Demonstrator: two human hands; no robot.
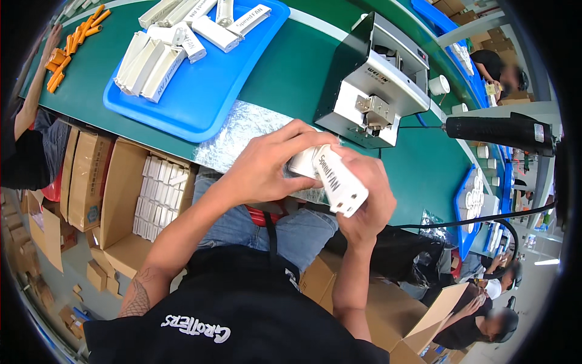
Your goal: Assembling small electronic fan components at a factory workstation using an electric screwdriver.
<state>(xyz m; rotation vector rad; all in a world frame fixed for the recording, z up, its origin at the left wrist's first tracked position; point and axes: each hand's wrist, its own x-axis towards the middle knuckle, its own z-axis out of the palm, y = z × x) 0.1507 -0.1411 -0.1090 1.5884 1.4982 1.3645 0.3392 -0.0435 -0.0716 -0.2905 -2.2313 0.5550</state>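
Note:
Between my two hands, above the near edge of the bench, is a white plastic fan handle housing [344, 185] with dark lettering and small holes at its lower end. My right hand [376, 194] wraps round its long part from the right. My left hand [270, 159] is closed on a rounded white part [304, 159] at its upper end; whether the two parts are joined I cannot tell. Beyond my left hand stands a blue tray [209, 118] with several similar white housings [163, 71] piled in it.
A silver-and-black screw feeder [379, 82] stands beyond my right hand. A black electric screwdriver [500, 132] hangs at the right, its cable [448, 224] below. Orange cylinders [73, 42] lie far left near a co-worker's arm. Below the bench is a carton [121, 194] of white parts.

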